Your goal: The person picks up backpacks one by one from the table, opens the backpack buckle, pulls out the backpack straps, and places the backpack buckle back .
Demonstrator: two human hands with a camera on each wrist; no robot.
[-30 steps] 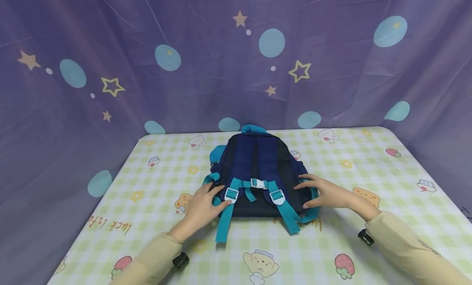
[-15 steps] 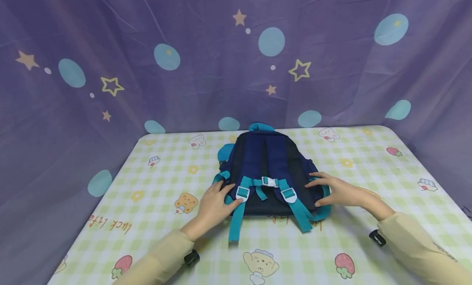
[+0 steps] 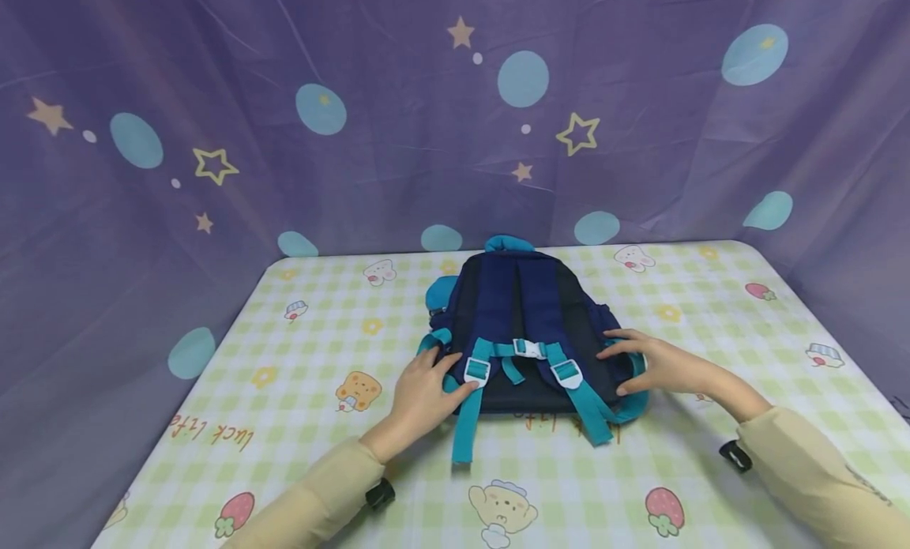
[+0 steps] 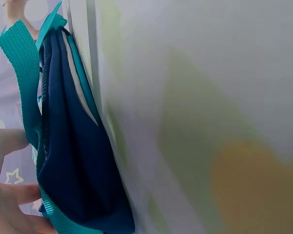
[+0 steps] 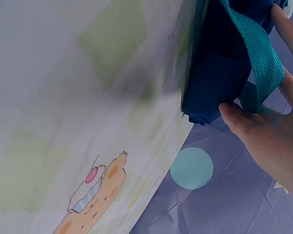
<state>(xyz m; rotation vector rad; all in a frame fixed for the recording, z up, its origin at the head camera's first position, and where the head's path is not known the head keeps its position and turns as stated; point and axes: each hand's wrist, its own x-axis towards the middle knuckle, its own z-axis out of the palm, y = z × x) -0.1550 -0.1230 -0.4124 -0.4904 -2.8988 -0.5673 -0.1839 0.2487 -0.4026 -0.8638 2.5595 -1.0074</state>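
A dark navy and black backpack (image 3: 501, 296) lies on the table with its back panel up and its teal top loop at the far end. My left hand (image 3: 426, 391) holds its lower left side, the thumb by a white strap buckle (image 3: 477, 371). At the lower right corner, my right hand (image 3: 654, 363) grips the bag, fingers spread over its edge. In the right wrist view the thumb touches the bag's corner, and a loose teal strap (image 5: 263, 63) loops past the fingers. Another teal strap (image 4: 22, 68) runs along the bag's side in the left wrist view. The bag's front is hidden underneath.
A green-and-white checked cloth (image 3: 569, 494) with cartoon prints covers the table. Behind it hangs a purple curtain (image 3: 398, 178) with stars and blue ovals. A teal round piece (image 3: 441, 292) sticks out from the bag's left side.
The backpack has slid to the right and slightly away from me, with both hands staying on its sides. In the last half second the movement is small.
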